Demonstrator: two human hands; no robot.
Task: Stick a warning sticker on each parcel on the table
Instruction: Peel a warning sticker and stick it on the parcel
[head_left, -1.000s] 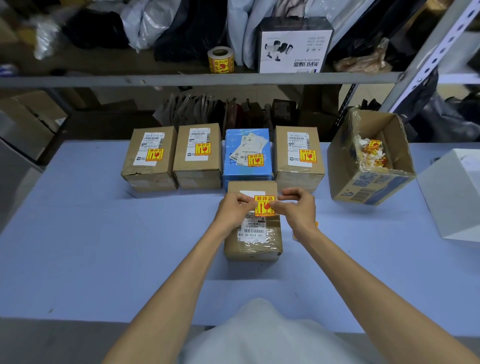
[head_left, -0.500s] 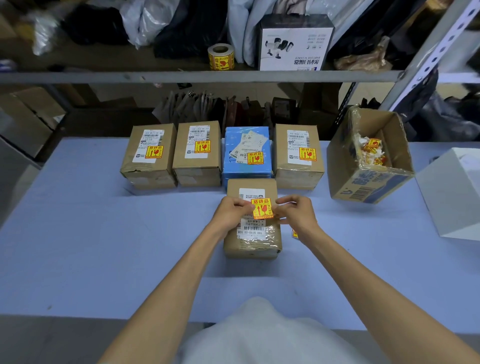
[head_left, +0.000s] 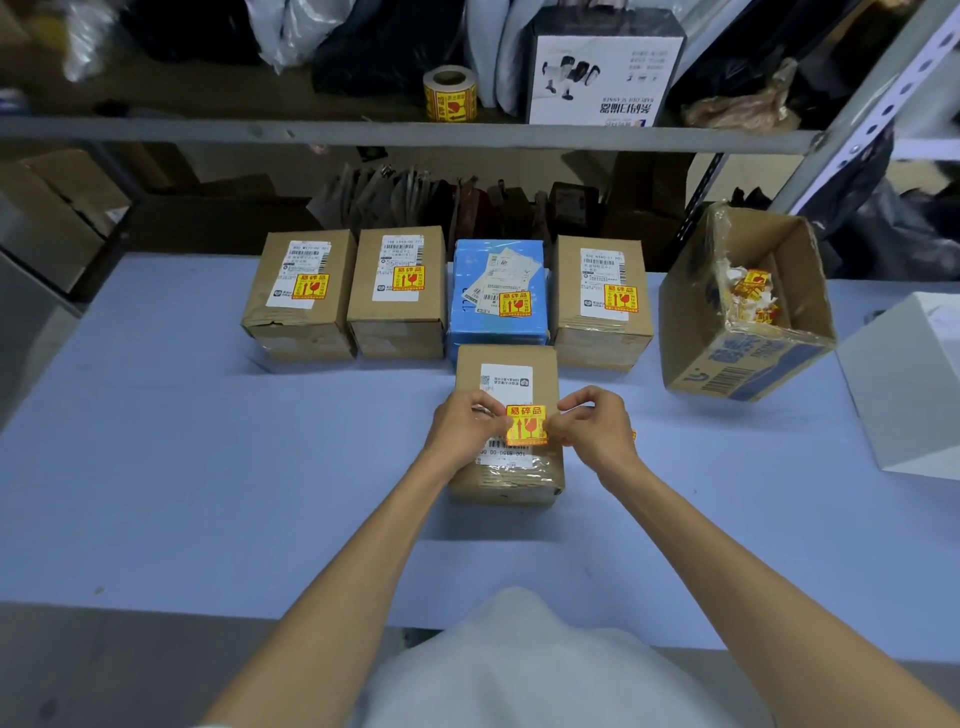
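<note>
The yellow warning sticker over the near parcel is reading 易碎品; the white shelf box is showing upside-down 条码扫描器

dim, cool overhead light; soft shadows under the boxes on the desk. wide-angle bending at the edges, shelf contents dark and slightly blurred.

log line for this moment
left hand: pinches warning sticker | right hand: pinches warning sticker | target: front parcel | rear parcels: four, stickered
</note>
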